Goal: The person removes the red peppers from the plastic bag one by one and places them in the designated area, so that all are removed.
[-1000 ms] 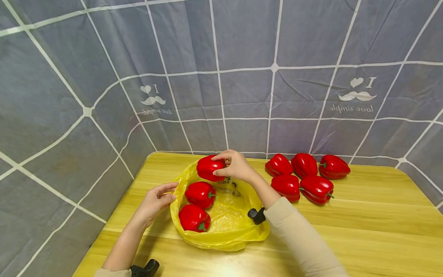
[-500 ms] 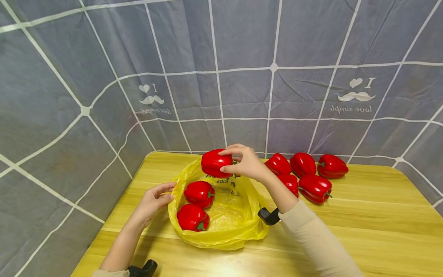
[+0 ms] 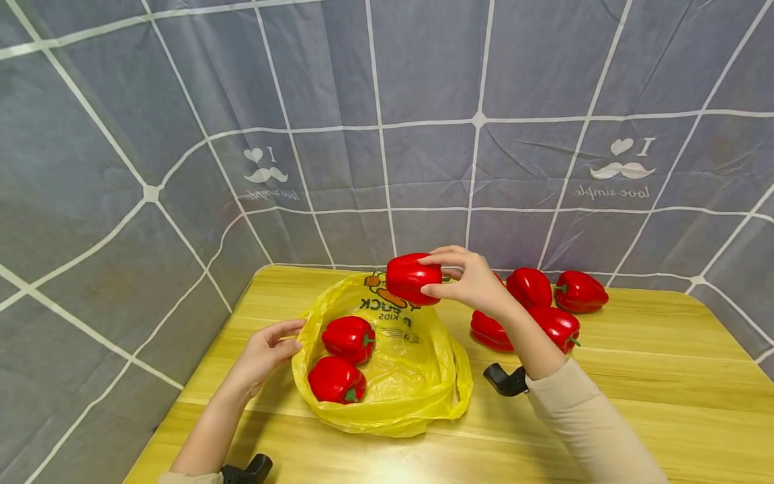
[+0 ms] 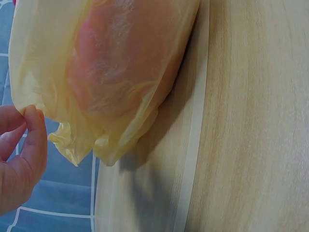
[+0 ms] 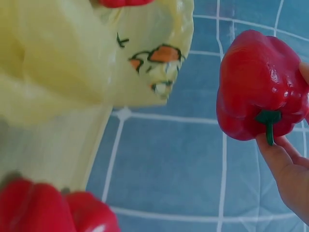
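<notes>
A yellow plastic bag (image 3: pixel 399 376) stands with its mouth wide on the table; two red bell peppers lie inside, one (image 3: pixel 349 339) behind the other (image 3: pixel 336 380). My left hand (image 3: pixel 266 353) pinches the bag's left rim between thumb and fingers, plain in the left wrist view, where the bag wall (image 4: pixel 111 63) shows a pepper through it. Above the bag's back right rim, my right hand (image 3: pixel 474 282) grips a red bell pepper (image 3: pixel 414 279). In the right wrist view this held pepper (image 5: pixel 260 87) has its green stem towards the camera.
Several more red bell peppers (image 3: pixel 529 288) lie in a cluster at the back right, partly hidden by the right forearm. Behind the wooden table (image 3: pixel 653 390) hangs a grey cloth (image 3: pixel 429 161) with white lines. Each wrist wears a black device (image 3: pixel 506 380).
My right hand has carried the pepper up and to the right, from within the bag to above its back right rim. The left hand has stayed on the left rim.
</notes>
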Available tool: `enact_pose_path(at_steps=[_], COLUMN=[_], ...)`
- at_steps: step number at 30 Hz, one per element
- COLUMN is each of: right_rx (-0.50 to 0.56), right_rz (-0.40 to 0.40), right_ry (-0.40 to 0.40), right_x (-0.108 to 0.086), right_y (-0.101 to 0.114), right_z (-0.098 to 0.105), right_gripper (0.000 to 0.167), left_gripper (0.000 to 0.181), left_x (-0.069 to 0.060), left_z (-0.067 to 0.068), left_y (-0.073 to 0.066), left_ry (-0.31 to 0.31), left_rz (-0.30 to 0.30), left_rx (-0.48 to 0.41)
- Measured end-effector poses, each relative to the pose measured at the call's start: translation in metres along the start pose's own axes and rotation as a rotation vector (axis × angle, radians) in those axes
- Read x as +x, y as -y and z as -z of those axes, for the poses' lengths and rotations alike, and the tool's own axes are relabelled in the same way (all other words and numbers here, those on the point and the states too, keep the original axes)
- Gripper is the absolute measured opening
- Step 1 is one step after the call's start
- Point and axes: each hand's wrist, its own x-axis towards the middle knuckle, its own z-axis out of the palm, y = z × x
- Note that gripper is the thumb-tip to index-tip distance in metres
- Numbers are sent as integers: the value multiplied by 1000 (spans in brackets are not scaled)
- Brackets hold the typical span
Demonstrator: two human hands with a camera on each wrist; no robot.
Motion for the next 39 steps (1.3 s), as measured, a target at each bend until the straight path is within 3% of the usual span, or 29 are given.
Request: enact_pose_path(at_steps=[14,25,34,39], right_rx=[-92,-233,-186,-204], right_rz=[-39,-93,-79,-73], right_ry=[-84,-180,-250,-248], right_x=[-34,-64,-88,-100], right_y=[-4,-9,-23,-30], right_z=[57,87,104,115], right_gripper=[43,41,41,42], left_gripper=[46,46,46,47], left_x=[0,-2,-4,-2], left_z=[1,1,2,3], left_y=[2,2,1,2], left_ry=[6,3,0,5], left_rz=[1,3,18,10], left_rx=[-9,-12,-1,-5])
